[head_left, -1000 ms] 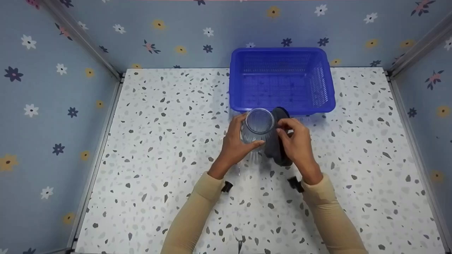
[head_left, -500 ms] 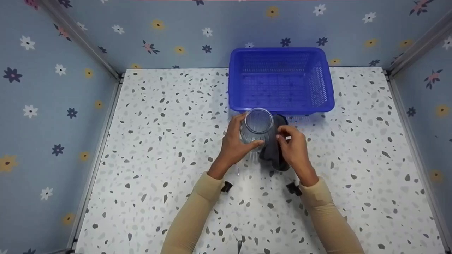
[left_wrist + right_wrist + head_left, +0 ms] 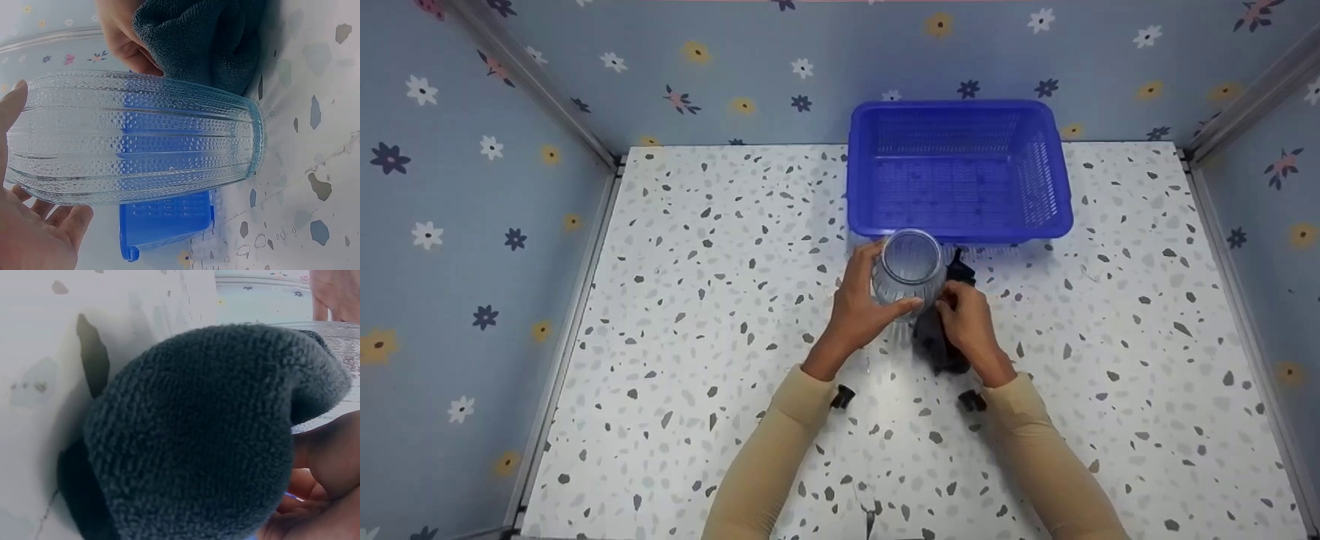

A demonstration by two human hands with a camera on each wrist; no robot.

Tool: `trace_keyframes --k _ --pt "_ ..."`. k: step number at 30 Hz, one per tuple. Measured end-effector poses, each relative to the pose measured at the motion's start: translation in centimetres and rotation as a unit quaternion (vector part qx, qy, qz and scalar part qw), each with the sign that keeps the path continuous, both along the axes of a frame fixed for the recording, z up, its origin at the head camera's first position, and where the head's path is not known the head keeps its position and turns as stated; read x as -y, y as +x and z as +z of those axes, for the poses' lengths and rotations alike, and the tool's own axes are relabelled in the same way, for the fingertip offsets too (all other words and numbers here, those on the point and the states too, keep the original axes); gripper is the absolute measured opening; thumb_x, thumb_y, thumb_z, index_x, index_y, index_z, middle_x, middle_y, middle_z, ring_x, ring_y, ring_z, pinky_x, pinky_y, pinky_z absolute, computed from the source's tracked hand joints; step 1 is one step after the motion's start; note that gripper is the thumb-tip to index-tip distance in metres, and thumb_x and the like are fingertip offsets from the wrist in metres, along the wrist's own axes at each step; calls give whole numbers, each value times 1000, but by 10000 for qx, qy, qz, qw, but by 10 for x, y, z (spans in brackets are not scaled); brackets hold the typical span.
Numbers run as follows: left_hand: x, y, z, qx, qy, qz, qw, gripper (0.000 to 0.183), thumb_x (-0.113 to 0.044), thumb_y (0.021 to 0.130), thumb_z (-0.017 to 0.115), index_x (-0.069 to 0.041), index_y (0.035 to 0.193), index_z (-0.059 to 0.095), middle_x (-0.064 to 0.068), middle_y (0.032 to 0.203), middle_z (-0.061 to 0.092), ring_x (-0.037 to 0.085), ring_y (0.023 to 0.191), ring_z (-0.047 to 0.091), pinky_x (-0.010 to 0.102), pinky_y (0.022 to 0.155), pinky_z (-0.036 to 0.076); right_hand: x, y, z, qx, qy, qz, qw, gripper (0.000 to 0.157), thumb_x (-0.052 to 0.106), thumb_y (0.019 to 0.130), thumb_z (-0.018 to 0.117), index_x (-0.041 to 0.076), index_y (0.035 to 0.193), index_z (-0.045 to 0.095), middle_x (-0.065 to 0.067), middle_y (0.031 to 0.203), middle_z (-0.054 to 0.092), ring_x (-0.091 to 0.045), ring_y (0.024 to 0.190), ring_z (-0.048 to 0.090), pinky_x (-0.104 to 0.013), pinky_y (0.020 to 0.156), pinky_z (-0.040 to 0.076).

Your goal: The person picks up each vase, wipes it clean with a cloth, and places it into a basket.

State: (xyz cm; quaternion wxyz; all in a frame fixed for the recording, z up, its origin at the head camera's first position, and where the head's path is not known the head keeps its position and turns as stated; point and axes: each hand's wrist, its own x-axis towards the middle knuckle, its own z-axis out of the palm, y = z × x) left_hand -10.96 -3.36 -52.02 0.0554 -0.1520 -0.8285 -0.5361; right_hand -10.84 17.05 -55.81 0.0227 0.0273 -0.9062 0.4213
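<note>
A clear glass vase [image 3: 913,259] with vertical ribs and a dotted texture stands upright on the speckled table. My left hand [image 3: 860,301] holds it around the upper body, thumb on the near side and fingers on the far side. At its right side, my right hand [image 3: 969,319] pinches a dark grey terry cloth [image 3: 936,346]. In the left wrist view, the bunched cloth [image 3: 197,45] lies against the glass low down, close to the table. The cloth [image 3: 197,433] fills much of the right wrist view, folded over and hiding part of the vase.
A blue plastic basket [image 3: 960,234] with slotted walls stands just behind the vase, against the flowered back wall [image 3: 855,45]. More flowered panels flank the speckled table [image 3: 697,300] on the left and right. Small black pieces [image 3: 971,401] stick out at both sleeve cuffs.
My right hand has slid toward me and a little left, drawing the cloth along the vase's side and bunching it up. The left hand and vase have stayed in place.
</note>
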Motion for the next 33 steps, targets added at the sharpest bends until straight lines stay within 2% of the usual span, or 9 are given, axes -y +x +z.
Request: trace_keyframes --k 7,15,20,25,29,33 --pt "-1 0 0 41 11 15 10000 93 -35 81 94 -9 154 42 11 155 47 28 142 49 50 111 47 -2 3 11 113 -136 -116 9998 8 -9 95 68 -9 102 72 -24 94 71 -38 88 67 -51 80 52" --pt "0 0 -1 8 3 62 10000 96 -35 80 95 -9 155 42 11 154 48 27 143 48 48 113 46 -5 8 49 -468 -585 -152 9971 9 -12 96 67 -10 104 71 -25 100 72 -39 92 69 -47 81 54" --pt "0 -1 -1 -27 34 -8 10000 95 -36 82 93 -10 157 42 9 156 47 24 145 46 45 114 45 -4 11 72 -675 -599 -256 9956 11 -10 96 69 -7 107 72 -22 101 72 -36 93 69 -41 76 51" --pt "0 -2 0 -41 54 -37 10000 94 -35 82 93 -10 156 42 8 157 46 23 145 45 42 116 44 1 11 92 -963 -572 -160 9936 9 -7 96 71 -7 105 73 -21 100 71 -34 91 69 -40 77 52" --pt "0 -2 0 -40 48 -47 10000 93 -35 82 93 -10 155 42 9 157 46 23 145 45 43 116 43 6 11 100 -1129 -586 -90 9918 7 -6 97 71 -6 103 73 -19 98 71 -30 86 68 -34 75 51" --pt "0 -1 0 -40 56 -50 10000 93 -35 82 93 -10 156 42 9 157 46 24 145 46 45 115 44 7 10 101 -1187 -602 -103 9910 6 -7 96 71 -6 102 73 -19 97 70 -29 85 69 -30 74 52"
